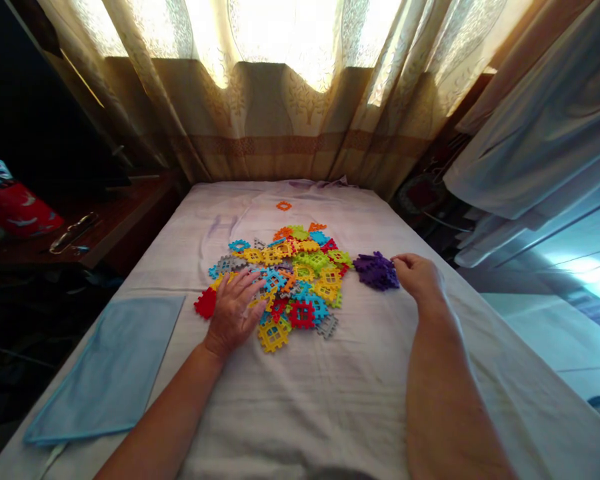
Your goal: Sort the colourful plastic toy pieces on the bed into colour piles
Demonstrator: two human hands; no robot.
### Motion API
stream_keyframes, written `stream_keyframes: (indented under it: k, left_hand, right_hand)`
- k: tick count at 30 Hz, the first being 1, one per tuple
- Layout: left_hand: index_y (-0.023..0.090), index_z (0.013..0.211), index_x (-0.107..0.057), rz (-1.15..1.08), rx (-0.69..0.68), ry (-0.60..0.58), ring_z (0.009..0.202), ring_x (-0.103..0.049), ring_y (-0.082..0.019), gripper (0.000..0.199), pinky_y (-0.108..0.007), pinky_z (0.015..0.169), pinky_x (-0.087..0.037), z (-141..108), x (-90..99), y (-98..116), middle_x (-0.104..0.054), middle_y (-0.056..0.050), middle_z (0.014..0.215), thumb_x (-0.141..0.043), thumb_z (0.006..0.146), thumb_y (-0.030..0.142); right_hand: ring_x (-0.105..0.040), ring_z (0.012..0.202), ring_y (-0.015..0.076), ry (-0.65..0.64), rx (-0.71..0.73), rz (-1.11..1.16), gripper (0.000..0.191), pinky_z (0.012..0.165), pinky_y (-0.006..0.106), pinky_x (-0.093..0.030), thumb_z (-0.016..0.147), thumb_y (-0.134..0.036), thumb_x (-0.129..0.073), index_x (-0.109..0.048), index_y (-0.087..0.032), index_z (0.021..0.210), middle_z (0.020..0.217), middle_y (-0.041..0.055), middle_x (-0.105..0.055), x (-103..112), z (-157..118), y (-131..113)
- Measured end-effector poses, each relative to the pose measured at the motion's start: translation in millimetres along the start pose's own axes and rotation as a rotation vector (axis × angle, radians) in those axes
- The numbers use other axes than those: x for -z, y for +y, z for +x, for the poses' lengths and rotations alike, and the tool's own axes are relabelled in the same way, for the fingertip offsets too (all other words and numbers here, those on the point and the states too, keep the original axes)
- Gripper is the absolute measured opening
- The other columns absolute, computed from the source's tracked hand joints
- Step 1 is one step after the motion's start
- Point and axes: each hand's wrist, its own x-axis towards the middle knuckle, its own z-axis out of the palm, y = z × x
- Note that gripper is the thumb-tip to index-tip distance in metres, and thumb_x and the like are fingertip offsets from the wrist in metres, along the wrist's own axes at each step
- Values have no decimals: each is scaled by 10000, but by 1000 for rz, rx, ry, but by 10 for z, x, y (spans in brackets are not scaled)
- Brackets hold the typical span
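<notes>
A mixed pile of plastic interlocking pieces (307,267) in yellow, blue, green, red, orange and grey lies on the cloth-covered surface. My left hand (236,310) rests on the pile's left side, fingers spread, beside a red piece (206,303). To the right of the pile sits a smaller heap of purple interlocking pieces (377,271). At that heap's right edge is my right hand (421,275), its fingers pinched together. What the pinch holds, if anything, is too small to make out. A single orange piece (283,206) lies apart, behind the pile.
A light blue cloth bag (125,367) lies flat at the left. Patterned curtains (280,120) hang behind the far edge of the white sheet (330,400). Hanging clothes (530,133) are at the right. A dark wooden stand (115,227) with a red container (20,210) stands left.
</notes>
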Motion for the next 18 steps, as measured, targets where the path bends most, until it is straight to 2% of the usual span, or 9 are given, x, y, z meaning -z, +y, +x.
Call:
stream_keyframes:
  k: [4, 8, 13, 16, 18]
  left_hand:
    - [268, 1419, -504, 17, -68, -242, 1462, -320, -297, 543, -568, 1212, -106, 106, -121, 146, -499, -68, 1498, -416, 955, 537]
    - [284, 1409, -517, 39, -68, -372, 1445, -344, -322, 572, -619, 1200, -47, 229, -187, 219, -512, -57, 1488, -383, 954, 602]
    - [282, 1331, -597, 97, -66, -363, 1389, -428, -319, 519, -634, 1198, -73, 182, -103, 207, -576, -67, 1426, -411, 953, 585]
    - [290, 1271, -647, 120, -51, -349, 1381, -435, -326, 474, -646, 1193, -99, 51, -18, 156, -590, -79, 1407, -445, 943, 567]
    - [294, 1235, -672, 122, -25, -339, 1382, -435, -332, 456, -653, 1188, -116, -37, 22, 122, -583, -90, 1413, -464, 933, 564]
  right_hand:
    - [-662, 805, 243, -29, -17, -21, 308, 650, 312, -439, 834, -312, -531, -787, -221, 979, 911, 90, -758, -75, 15, 26]
    - [-667, 827, 248, 13, -38, 16, 315, 667, 317, -451, 830, -301, -523, -786, -220, 985, 939, 97, -758, -94, 18, 54]
    - [-675, 839, 254, 64, -8, 73, 332, 715, 335, -485, 832, -293, -508, -782, -212, 1000, 918, 97, -757, -42, -7, -39]
    - [-681, 890, 256, 67, 83, 109, 333, 765, 341, -498, 854, -286, -496, -775, -205, 1016, 953, 97, -756, -67, -87, -257]
    - [-681, 909, 242, 40, 196, 138, 326, 790, 332, -501, 873, -278, -488, -769, -205, 1020, 989, 91, -752, -133, -199, -465]
